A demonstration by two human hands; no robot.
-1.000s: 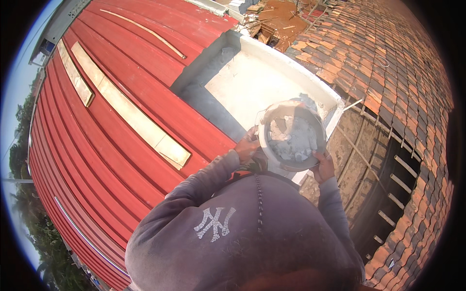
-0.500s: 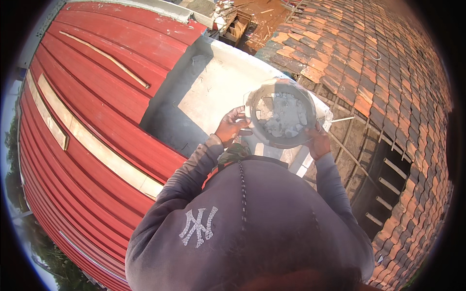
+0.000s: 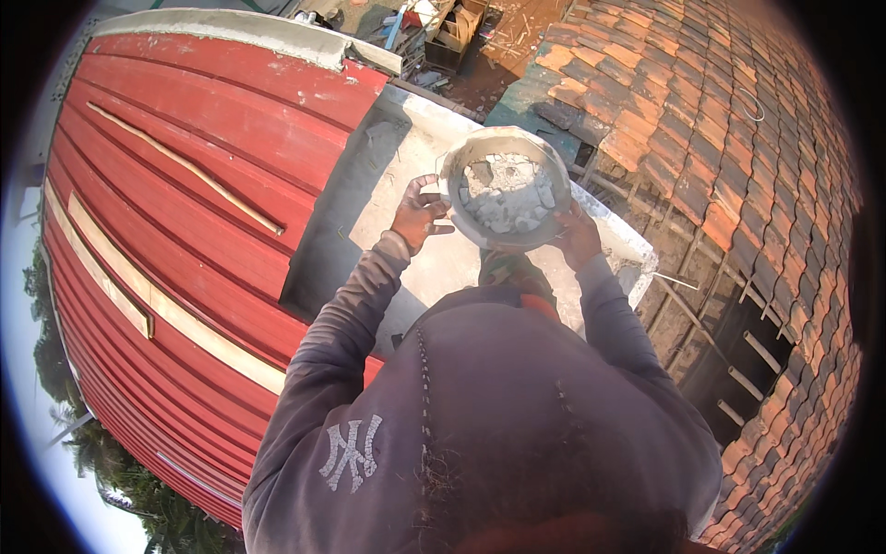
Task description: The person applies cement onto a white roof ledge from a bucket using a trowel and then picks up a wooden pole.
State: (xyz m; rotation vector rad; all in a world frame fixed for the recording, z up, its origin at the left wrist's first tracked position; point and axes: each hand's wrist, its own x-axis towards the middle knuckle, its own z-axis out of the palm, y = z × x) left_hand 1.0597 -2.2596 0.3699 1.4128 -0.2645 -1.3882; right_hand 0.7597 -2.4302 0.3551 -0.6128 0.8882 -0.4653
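Observation:
A round grey bucket [image 3: 466,217] filled with broken concrete rubble [image 3: 509,196] is held out in front of my body. My left hand [image 3: 422,217] is at its left side, the upper fingers meeting the rim and the lower ones spread. Around the right side of the rim closes my right hand [image 3: 579,235], its fingertips partly hidden. Below the bucket lies a pale concrete gutter slab [image 3: 438,263] between two roofs.
Red ribbed metal roofing [image 3: 203,175] slopes on the left, with a thin wooden stick [image 3: 185,166] and long planks [image 3: 175,295] on it. Clay roof tiles [image 3: 683,120] cover the right. Exposed battens [image 3: 688,319] border a dark opening [image 3: 738,388]. Debris lies on the ground beyond.
The bucket and both hands have shifted slightly left and up in the picture. My view has turned a little, showing more of the slab's right end. Both hands stay at the bucket.

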